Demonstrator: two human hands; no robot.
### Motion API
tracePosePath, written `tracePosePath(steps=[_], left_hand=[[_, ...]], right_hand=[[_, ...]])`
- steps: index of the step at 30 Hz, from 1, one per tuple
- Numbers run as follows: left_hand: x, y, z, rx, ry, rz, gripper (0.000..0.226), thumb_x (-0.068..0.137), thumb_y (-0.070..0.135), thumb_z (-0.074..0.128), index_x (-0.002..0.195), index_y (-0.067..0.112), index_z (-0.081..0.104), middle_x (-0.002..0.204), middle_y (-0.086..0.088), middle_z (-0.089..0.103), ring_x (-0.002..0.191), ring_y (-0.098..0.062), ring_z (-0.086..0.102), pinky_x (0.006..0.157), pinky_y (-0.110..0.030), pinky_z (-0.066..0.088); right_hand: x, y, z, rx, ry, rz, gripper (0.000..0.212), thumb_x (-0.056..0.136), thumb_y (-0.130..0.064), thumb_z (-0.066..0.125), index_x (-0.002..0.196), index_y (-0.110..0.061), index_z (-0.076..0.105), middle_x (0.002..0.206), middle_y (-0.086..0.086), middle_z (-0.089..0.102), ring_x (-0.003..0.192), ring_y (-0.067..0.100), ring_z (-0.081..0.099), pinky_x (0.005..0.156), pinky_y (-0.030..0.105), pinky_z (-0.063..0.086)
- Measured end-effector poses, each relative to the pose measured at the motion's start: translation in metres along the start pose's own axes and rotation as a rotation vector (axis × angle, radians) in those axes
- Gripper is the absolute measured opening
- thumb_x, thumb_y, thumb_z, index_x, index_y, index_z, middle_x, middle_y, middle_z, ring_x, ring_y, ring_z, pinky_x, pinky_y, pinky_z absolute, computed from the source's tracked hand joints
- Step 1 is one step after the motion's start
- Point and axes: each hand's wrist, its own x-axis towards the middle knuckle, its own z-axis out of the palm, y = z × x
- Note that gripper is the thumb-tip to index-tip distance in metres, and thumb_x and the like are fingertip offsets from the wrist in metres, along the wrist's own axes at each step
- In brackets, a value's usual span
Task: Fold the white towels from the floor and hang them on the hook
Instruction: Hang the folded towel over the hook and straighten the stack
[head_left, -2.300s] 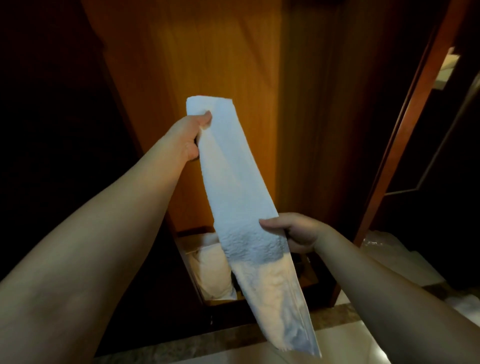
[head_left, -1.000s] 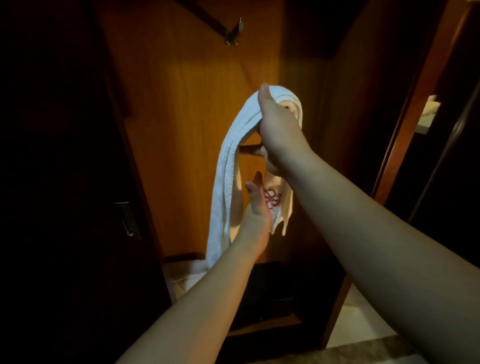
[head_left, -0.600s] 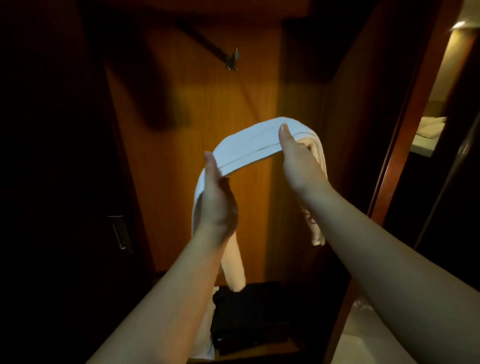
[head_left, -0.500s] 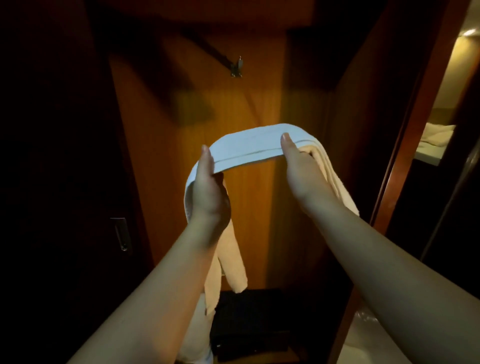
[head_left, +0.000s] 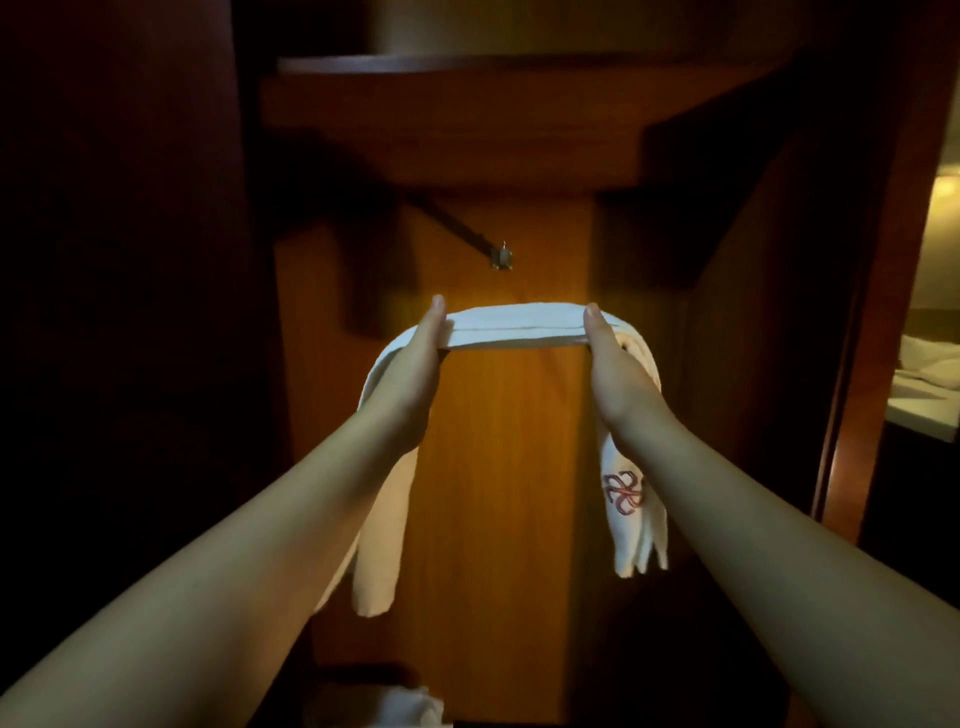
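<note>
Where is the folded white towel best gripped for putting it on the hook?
Probably as now: the left hand and right hand pinch the folded white towel from below, either side of its taut middle span. Both ends hang down, leaving that span free below the hook.

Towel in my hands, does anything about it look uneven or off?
Slightly. The towel is stretched level between the left hand and right hand, but its left end hangs lower than the logo end on the right. Another white cloth lies crumpled below. The hook is bare.
</note>
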Motion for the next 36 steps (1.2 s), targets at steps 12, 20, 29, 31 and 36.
tracePosePath(steps=[12, 20, 29, 31, 36], left_hand=[[0.149, 0.058, 0.018, 0.117, -0.143, 0.158, 0.044, 0.094, 0.061, 0.053, 0.101, 0.019, 0.06, 0.123, -0.009, 0.058, 0.117, -0.022, 0.056, 0.105, -0.039, 0.042], [0.26, 0.073, 0.046, 0.107, -0.266, 0.192, 0.067, 0.095, 0.064, 0.05, 0.13, 0.008, 0.058, 0.136, -0.013, 0.057, 0.128, -0.025, 0.053, 0.113, -0.038, 0.036], [0.365, 0.048, 0.065, 0.236, -0.338, 0.191, 0.089, 0.087, 0.08, 0.041, 0.144, 0.012, 0.048, 0.152, -0.014, 0.044, 0.141, -0.028, 0.04, 0.121, -0.049, 0.025], [0.38, 0.039, 0.07, 0.235, -0.352, 0.18, 0.087, 0.087, 0.079, 0.041, 0.145, 0.015, 0.047, 0.156, -0.015, 0.039, 0.145, -0.029, 0.035, 0.123, -0.05, 0.021], [0.407, 0.023, 0.078, 0.222, -0.329, 0.161, 0.082, 0.091, 0.076, 0.039, 0.139, 0.011, 0.052, 0.15, -0.016, 0.048, 0.141, -0.028, 0.043, 0.122, -0.048, 0.023]], right_hand=[[0.137, -0.058, 0.029, -0.092, 0.121, -0.157, 0.078, 0.091, -0.08, 0.026, 0.134, -0.023, 0.056, 0.128, 0.016, 0.062, 0.117, 0.028, 0.06, 0.091, 0.04, 0.048], [0.241, -0.072, 0.043, -0.149, 0.157, -0.164, 0.091, 0.083, -0.088, 0.027, 0.142, -0.022, 0.049, 0.134, 0.012, 0.058, 0.123, 0.029, 0.055, 0.109, 0.051, 0.044], [0.348, -0.045, 0.055, -0.095, 0.02, -0.174, 0.068, 0.092, -0.079, 0.029, 0.121, -0.026, 0.061, 0.12, 0.013, 0.067, 0.115, 0.032, 0.063, 0.109, 0.055, 0.043], [0.368, -0.034, 0.057, -0.085, 0.002, -0.144, 0.075, 0.092, -0.079, 0.027, 0.132, -0.022, 0.057, 0.132, 0.016, 0.061, 0.126, 0.034, 0.056, 0.113, 0.057, 0.038], [0.399, -0.014, 0.063, -0.014, -0.124, -0.026, 0.086, 0.092, -0.08, 0.022, 0.15, -0.019, 0.041, 0.154, 0.014, 0.043, 0.144, 0.032, 0.038, 0.119, 0.058, 0.023]])
